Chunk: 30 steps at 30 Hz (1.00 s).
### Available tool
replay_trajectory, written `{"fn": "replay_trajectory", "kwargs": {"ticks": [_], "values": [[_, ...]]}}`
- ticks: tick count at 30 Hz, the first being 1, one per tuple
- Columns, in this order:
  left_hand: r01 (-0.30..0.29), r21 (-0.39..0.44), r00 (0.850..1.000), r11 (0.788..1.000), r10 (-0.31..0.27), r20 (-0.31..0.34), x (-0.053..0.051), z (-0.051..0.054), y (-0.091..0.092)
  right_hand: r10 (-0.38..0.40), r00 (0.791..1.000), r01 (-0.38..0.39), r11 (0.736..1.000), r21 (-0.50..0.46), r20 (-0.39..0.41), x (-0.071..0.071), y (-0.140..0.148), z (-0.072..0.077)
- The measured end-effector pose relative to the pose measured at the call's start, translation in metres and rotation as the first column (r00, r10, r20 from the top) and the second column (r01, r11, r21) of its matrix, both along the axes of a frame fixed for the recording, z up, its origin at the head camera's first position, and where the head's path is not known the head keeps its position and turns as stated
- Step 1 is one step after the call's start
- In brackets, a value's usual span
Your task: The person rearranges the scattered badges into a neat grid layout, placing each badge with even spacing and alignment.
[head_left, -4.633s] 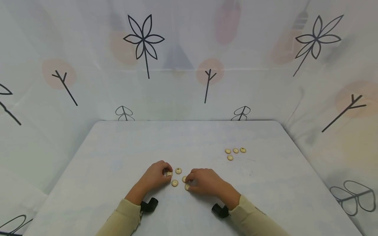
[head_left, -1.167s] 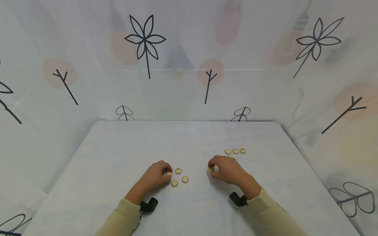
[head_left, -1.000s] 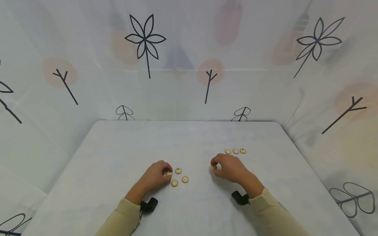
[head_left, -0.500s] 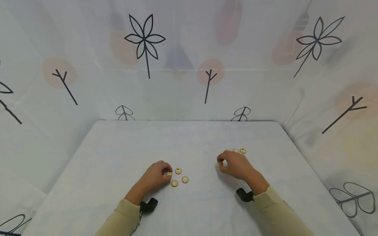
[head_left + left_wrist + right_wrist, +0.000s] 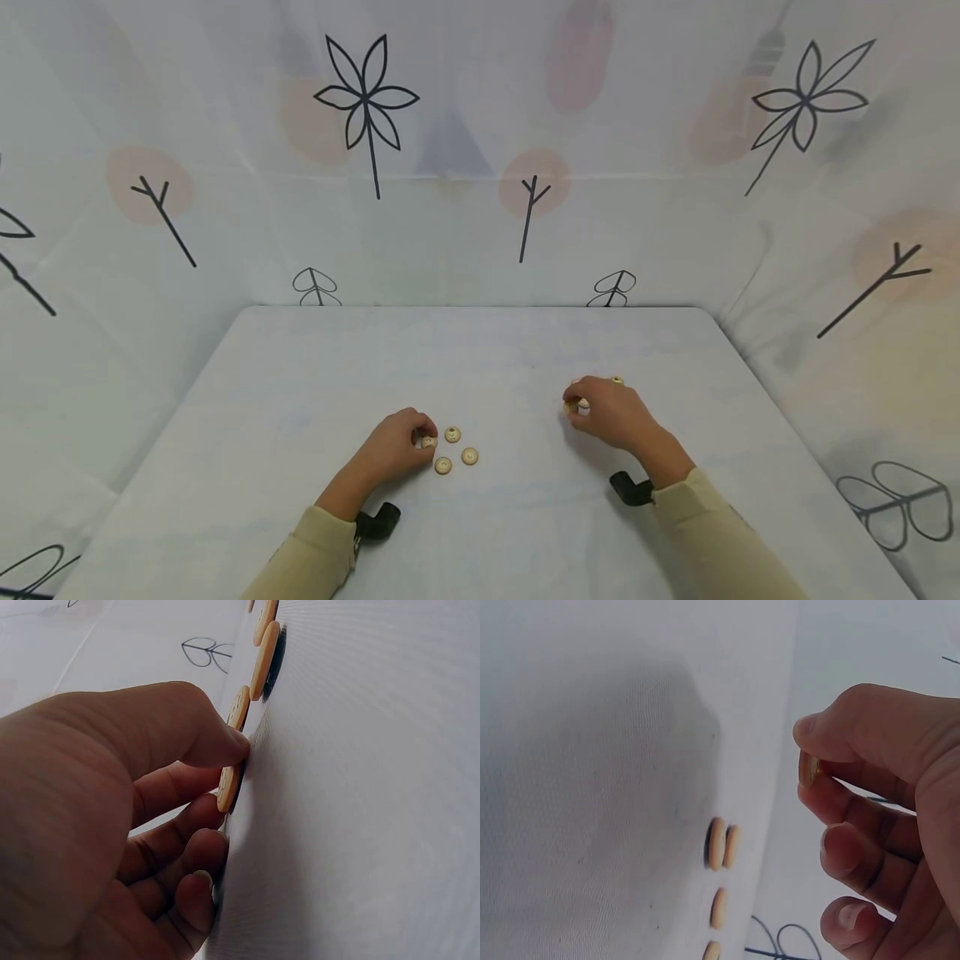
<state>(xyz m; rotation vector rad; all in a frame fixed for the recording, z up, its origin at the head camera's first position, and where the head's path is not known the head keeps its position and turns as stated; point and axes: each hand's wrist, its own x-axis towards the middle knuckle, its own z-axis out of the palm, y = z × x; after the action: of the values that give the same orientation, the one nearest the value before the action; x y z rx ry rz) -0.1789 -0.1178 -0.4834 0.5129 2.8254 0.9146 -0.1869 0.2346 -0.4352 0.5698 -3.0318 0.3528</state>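
Note:
My left hand [image 5: 393, 446] rests on the white table and pinches a pale round button [image 5: 429, 442] between thumb and fingers; the left wrist view shows the thumb lying across this button [image 5: 227, 789]. Just right of it lie three more buttons, a far one [image 5: 452, 434], a near one [image 5: 443, 466] and a right one [image 5: 469, 456]. My right hand [image 5: 611, 412] holds another button [image 5: 808, 769] between thumb and forefinger, raised off the table. Beneath and beyond that hand sits a second group of buttons [image 5: 717, 844], partly hidden by it in the head view.
The white tabletop [image 5: 315, 358] spreads around both hands. A pale cloth [image 5: 465, 233] printed with plant drawings hangs behind the table and at its sides. Each wrist wears a black camera, as on the left [image 5: 378, 522].
My right hand has picked a button out of the left group and carried it right and away, over the second group. The left hand keeps its place on its button.

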Motion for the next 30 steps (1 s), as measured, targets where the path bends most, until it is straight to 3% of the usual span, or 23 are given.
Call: {"fn": "replay_trajectory", "kwargs": {"ticks": [15,30], "values": [[0.003,-0.002,1.000,1.000,-0.003,0.003,0.000,0.001,0.000,-0.088,0.994,0.088,0.996,-0.003,0.068,-0.008,0.017,-0.002],[0.001,0.009,1.000,1.000,-0.001,-0.002,0.002,0.002,0.000,-0.134,0.988,0.134,0.991,0.006,0.082,-0.014,0.032,-0.011]]}}
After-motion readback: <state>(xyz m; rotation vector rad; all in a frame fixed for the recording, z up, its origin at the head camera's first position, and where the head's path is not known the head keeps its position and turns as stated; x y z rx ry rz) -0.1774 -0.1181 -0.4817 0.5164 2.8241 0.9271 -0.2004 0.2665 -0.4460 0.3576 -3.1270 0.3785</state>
